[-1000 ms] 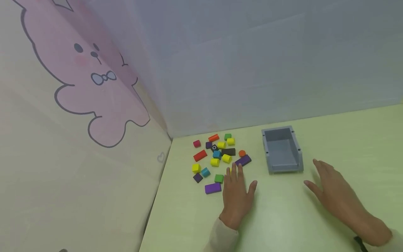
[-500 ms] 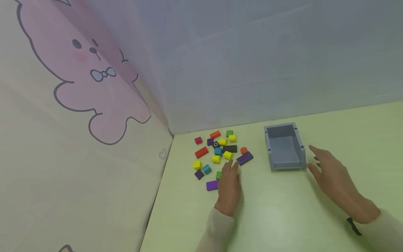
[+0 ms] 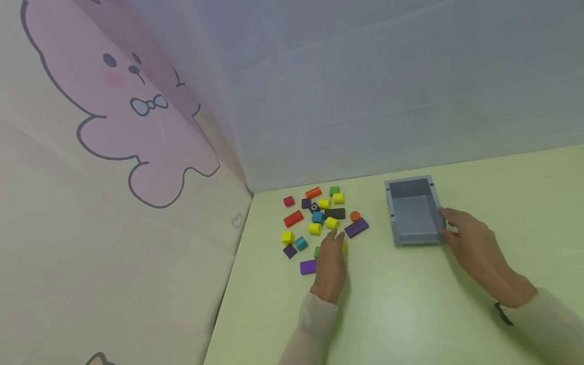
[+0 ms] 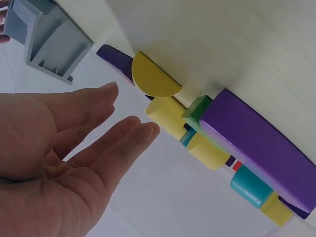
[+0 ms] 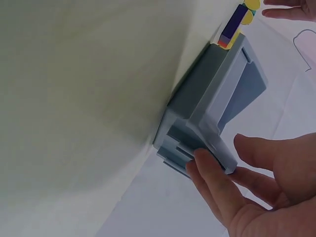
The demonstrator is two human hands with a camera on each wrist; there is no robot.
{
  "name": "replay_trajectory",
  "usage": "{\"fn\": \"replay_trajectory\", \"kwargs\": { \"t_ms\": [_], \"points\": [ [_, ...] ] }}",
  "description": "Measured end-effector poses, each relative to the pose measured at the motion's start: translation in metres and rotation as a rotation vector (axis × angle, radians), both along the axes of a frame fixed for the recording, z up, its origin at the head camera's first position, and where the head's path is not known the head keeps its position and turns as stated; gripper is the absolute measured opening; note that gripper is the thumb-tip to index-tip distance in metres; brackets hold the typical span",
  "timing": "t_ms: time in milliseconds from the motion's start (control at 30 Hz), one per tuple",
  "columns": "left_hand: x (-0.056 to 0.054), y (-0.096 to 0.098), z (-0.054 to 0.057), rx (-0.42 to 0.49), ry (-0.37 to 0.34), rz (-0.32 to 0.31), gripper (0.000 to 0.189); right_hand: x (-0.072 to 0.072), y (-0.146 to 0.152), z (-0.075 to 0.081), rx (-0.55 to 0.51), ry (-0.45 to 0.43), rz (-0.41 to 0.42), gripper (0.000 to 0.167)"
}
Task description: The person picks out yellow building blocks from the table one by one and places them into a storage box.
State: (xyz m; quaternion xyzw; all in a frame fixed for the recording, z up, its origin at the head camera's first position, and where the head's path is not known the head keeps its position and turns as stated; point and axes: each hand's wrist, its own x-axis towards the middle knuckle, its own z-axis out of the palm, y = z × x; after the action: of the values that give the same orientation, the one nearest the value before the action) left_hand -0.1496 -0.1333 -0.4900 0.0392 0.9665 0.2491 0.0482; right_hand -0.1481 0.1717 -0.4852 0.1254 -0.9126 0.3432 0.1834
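In the head view, the left hand hangs at the near side of a loose spread of coloured blocks on the pale green tabletop. A purple block lies just left of it, partly covered by the hand. Well to the right, the grey bin stands upright on the tabletop, and the right hand is at its right wall. A pink bear is printed on the sheet at the left.

In the left wrist view, the left hand's grip is apart, with a clear gap between thumb and fingers. The fingertips are near a yellow block with a half-round face, and a green block sits between that and the purple block.

In the right wrist view, fingers of the right hand rest against the outside of the bin's wall, while the thumb stands off near the rim, so this grip is apart too. Beyond the bin lies a dark purple bar
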Motion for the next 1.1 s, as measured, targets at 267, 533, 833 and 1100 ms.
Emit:
{"fn": "replay_trajectory", "kwargs": {
  "t_ms": [267, 533, 833, 1100],
  "points": [
    [-0.018, -0.004, -0.03, -0.049, 0.015, -0.02, 0.042, -0.005, 0.0, -0.004, -0.004, 0.04, -0.023, 0.047],
    [-0.009, 0.007, 0.009, -0.173, 0.022, -0.023, 0.034, -0.009, 0.001, -0.003, -0.009, 0.052, -0.023, 0.046],
    [-0.02, 0.001, -0.005, -0.159, 0.028, -0.047, 0.033, -0.012, -0.002, -0.001, 0.0, 0.069, -0.037, 0.044],
    [-0.02, 0.008, 0.005, -0.265, -0.011, -0.036, 0.029, -0.014, -0.005, 0.001, 0.005, 0.041, -0.042, 0.042]
  ]
}}
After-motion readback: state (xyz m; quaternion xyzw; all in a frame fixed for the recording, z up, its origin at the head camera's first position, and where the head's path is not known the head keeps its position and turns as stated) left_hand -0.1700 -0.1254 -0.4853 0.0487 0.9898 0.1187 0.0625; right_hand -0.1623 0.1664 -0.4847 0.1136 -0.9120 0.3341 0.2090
